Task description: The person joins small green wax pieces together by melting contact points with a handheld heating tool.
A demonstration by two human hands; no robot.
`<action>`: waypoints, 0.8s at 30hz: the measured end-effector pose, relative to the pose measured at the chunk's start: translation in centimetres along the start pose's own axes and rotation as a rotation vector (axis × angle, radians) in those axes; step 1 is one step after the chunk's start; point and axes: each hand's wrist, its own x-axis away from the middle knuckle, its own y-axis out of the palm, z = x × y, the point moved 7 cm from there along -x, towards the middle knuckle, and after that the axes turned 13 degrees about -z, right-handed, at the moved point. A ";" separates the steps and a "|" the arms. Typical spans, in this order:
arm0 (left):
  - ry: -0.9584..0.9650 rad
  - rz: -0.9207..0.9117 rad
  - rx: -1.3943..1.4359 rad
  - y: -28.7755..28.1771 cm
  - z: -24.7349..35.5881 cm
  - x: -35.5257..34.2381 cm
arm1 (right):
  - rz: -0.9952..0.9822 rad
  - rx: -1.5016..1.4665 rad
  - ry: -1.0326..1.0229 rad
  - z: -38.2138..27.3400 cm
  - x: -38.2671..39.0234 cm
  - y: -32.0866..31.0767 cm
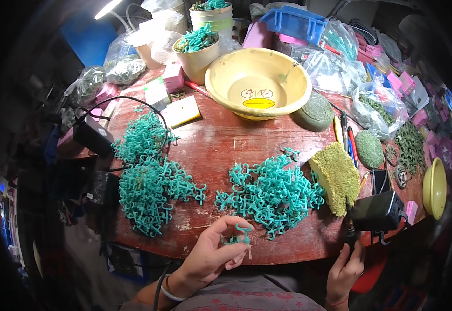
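Many teal pieces point(272, 194), red table point(218, 147), lamp point(107, 8)

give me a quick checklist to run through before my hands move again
1. Teal hooked piece pinched in the left hand: ok.
2. Black-handled tool held in the right hand: ok.
3. Tool tip off the yellow sponge: cannot tell; it overlaps the sponge's lower edge in view.
4. Tool tip cool: cannot tell.
5. Left teal pile and right teal pile apart: ok, red tabletop shows between.
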 end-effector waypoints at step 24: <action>0.240 0.409 -1.696 0.4 7.1 1.2 | 0.010 -0.126 -0.003 0.2 -0.2 1.1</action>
